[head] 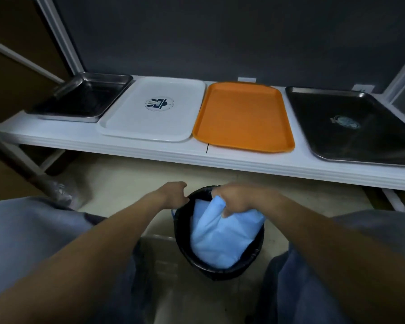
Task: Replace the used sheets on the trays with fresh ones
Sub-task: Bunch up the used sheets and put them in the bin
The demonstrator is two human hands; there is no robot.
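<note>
The fingers (227,210) of the right hand (236,197) are curled tight round a bunch of blue sheets (220,239). The sheets are crumpled and sit inside a black bin (182,232). They fill most of it, and the top of the bunch sticks up to the rim under the hand. The left hand (173,191) is at the far left side of the bin. Its fingers are curled over the rim and hold it.

The bin stands on the pale floor (126,174), between the person's knees in grey trousers (28,230). It is in front of a long white bench (220,160) and lower than it.

Four trays lie in a row on the bench. At the far left is a small steel tray (80,99). Next to it, touching its corner, is a white tray (131,118) with a round dark blue mark (159,104) in the middle. Just beside that is an orange tray (243,118). At the far right, a little apart, is a big steel tray (337,141) with a small blue-grey blot (345,121) on it.

A dark wall (220,38) stands behind the bench. Some clear crinkly plastic (61,190) lies on the floor at the left.
</note>
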